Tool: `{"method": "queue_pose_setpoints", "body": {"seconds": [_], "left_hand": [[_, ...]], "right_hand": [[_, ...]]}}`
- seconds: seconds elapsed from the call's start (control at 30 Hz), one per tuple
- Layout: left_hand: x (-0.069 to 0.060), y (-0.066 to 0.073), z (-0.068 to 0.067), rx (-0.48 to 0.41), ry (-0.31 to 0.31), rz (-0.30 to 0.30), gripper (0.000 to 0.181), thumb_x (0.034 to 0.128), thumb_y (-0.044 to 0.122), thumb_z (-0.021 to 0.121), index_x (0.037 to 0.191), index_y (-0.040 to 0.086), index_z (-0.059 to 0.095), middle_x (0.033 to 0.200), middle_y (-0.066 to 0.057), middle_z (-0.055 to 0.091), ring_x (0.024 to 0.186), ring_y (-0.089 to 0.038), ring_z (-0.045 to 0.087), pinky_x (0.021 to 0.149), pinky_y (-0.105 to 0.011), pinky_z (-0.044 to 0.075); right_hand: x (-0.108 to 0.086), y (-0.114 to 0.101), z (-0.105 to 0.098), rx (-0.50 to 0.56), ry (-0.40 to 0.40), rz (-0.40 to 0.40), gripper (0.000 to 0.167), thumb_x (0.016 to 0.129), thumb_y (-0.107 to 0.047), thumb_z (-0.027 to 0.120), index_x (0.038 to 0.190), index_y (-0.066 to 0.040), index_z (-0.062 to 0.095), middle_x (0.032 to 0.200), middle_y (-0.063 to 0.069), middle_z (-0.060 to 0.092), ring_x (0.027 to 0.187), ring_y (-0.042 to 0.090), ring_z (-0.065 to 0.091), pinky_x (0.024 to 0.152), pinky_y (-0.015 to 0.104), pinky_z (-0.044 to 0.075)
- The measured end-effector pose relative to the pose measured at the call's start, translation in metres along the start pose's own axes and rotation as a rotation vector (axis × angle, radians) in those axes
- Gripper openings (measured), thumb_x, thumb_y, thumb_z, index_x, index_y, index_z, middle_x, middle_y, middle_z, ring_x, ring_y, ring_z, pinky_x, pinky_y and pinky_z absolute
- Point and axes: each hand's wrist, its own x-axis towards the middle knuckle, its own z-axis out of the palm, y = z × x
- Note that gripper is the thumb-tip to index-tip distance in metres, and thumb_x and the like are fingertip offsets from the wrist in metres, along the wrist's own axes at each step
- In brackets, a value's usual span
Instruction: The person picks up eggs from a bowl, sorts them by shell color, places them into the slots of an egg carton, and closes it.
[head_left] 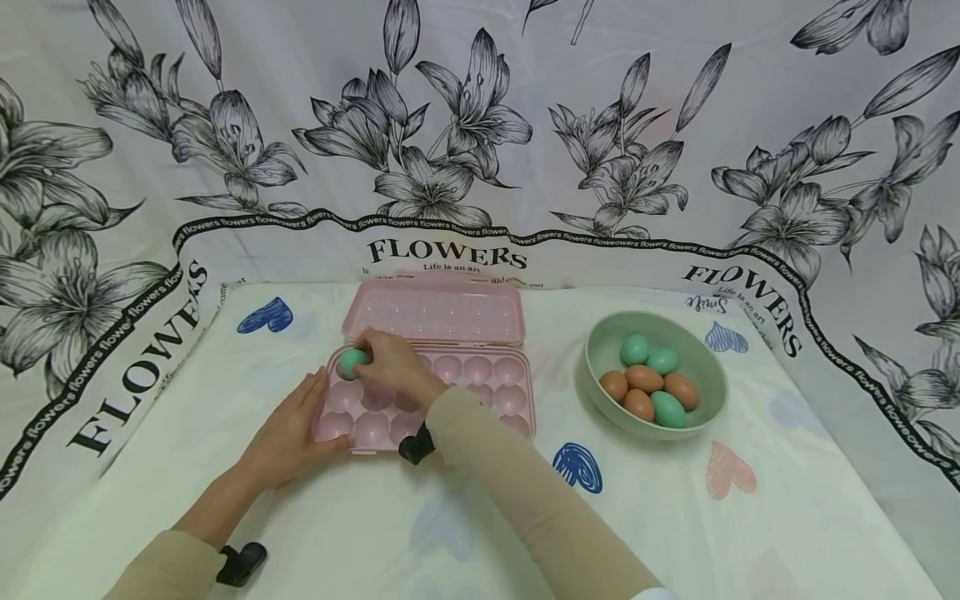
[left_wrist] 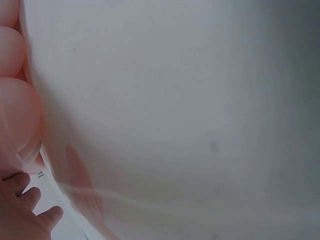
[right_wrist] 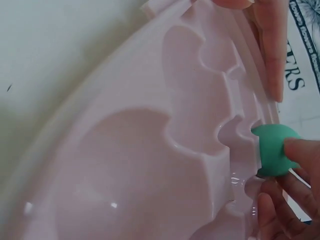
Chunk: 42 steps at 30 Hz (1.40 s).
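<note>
A pink plastic egg carton (head_left: 511,398) lies with its lid open towards the back, rows of round hollows facing up. My right hand (head_left: 397,364) pinches a green egg (head_left: 351,364) at the back-left hollow; in the right wrist view the thumb lies on the egg (right_wrist: 275,150), whose lower part is hidden by the carton wall. My left hand (head_left: 288,433) rests against the carton's left side, fingers extended along it and thumb at the front edge. The left wrist view catches only some fingertips (left_wrist: 31,197) beside the carton's rounded underside (left_wrist: 20,115).
Right of the carton stands a pale green bowl (head_left: 708,358) holding several brown eggs (head_left: 643,378) and green eggs (head_left: 668,409). The white tablecloth (head_left: 337,533) bears printed hearts. A flower-printed cloth (head_left: 555,192) hangs behind. Black straps circle both wrists.
</note>
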Motion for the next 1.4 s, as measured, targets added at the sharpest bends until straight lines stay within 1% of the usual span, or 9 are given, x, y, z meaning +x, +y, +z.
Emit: {"method": "queue_pose_setpoints", "body": {"seconds": [0.17, 0.4, 0.57, 0.7, 0.87, 1.03, 1.17, 1.4], "left_hand": [[0.001, 0.001, 0.000, 0.011, 0.004, 0.002, 0.112, 0.0713, 0.063, 0.065, 0.146, -0.002, 0.013, 0.148, -0.026, 0.021, 0.135, -0.044, 0.021, 0.103, -0.060, 0.027], [0.001, 0.003, -0.001, 0.015, 0.005, 0.002, 0.112, 0.0719, 0.063, 0.065, 0.146, -0.003, 0.012, 0.148, -0.027, 0.020, 0.134, -0.044, 0.021, 0.103, -0.061, 0.027], [0.000, 0.001, 0.000, 0.019, 0.008, 0.004, 0.112, 0.0721, 0.063, 0.064, 0.146, -0.002, 0.011, 0.148, -0.027, 0.020, 0.134, -0.044, 0.021, 0.103, -0.061, 0.027], [0.000, 0.000, 0.001, 0.020, 0.010, 0.006, 0.111, 0.0726, 0.063, 0.064, 0.146, -0.002, 0.012, 0.148, -0.027, 0.020, 0.135, -0.044, 0.021, 0.102, -0.061, 0.028], [0.000, 0.000, 0.000, 0.021, 0.008, 0.004, 0.111, 0.0726, 0.063, 0.064, 0.146, -0.002, 0.012, 0.148, -0.027, 0.020, 0.135, -0.044, 0.020, 0.103, -0.061, 0.027], [0.001, 0.001, -0.001, 0.029, -0.002, -0.006, 0.113, 0.0720, 0.065, 0.062, 0.146, -0.002, 0.011, 0.148, -0.028, 0.019, 0.135, -0.045, 0.020, 0.103, -0.061, 0.027], [0.000, 0.001, -0.001, 0.031, -0.010, -0.015, 0.112, 0.0722, 0.065, 0.062, 0.146, -0.002, 0.011, 0.148, -0.028, 0.019, 0.135, -0.044, 0.019, 0.103, -0.061, 0.027], [0.000, 0.000, 0.000, 0.022, -0.001, -0.002, 0.111, 0.0727, 0.062, 0.065, 0.146, -0.003, 0.012, 0.147, -0.029, 0.019, 0.135, -0.045, 0.019, 0.103, -0.061, 0.026]], "right_hand": [[0.001, 0.004, 0.000, -0.052, 0.022, -0.031, 0.026, 0.087, -0.025, 0.063, 0.111, -0.016, 0.059, 0.095, -0.008, 0.062, 0.081, 0.003, 0.053, 0.070, 0.010, 0.041], [-0.003, 0.006, -0.006, -0.052, 0.000, -0.030, 0.029, 0.088, -0.026, 0.062, 0.115, -0.016, 0.058, 0.099, -0.007, 0.063, 0.085, 0.002, 0.054, 0.072, 0.009, 0.042], [-0.007, 0.004, -0.015, -0.016, -0.026, -0.061, 0.029, 0.089, -0.024, 0.061, 0.116, -0.016, 0.057, 0.109, -0.004, 0.063, 0.094, 0.004, 0.059, 0.077, 0.009, 0.044], [-0.010, 0.003, -0.026, 0.001, -0.045, -0.075, 0.031, 0.089, -0.025, 0.060, 0.119, -0.017, 0.056, 0.116, -0.004, 0.061, 0.101, 0.007, 0.059, 0.082, 0.014, 0.047], [-0.014, 0.004, -0.041, -0.031, -0.047, -0.102, 0.033, 0.090, -0.027, 0.058, 0.121, -0.017, 0.055, 0.117, -0.003, 0.062, 0.105, 0.011, 0.059, 0.088, 0.019, 0.046], [-0.017, 0.012, -0.058, -0.070, -0.029, -0.144, 0.033, 0.091, -0.027, 0.057, 0.121, -0.015, 0.055, 0.115, -0.003, 0.063, 0.103, 0.012, 0.060, 0.085, 0.018, 0.046], [-0.021, 0.019, -0.074, -0.097, -0.018, -0.162, 0.034, 0.091, -0.029, 0.057, 0.122, -0.015, 0.055, 0.116, -0.003, 0.063, 0.104, 0.012, 0.060, 0.085, 0.018, 0.046], [-0.027, 0.032, -0.106, -0.142, 0.002, -0.192, 0.034, 0.090, -0.028, 0.059, 0.121, -0.014, 0.055, 0.116, 0.001, 0.064, 0.102, 0.012, 0.061, 0.085, 0.023, 0.048]]}}
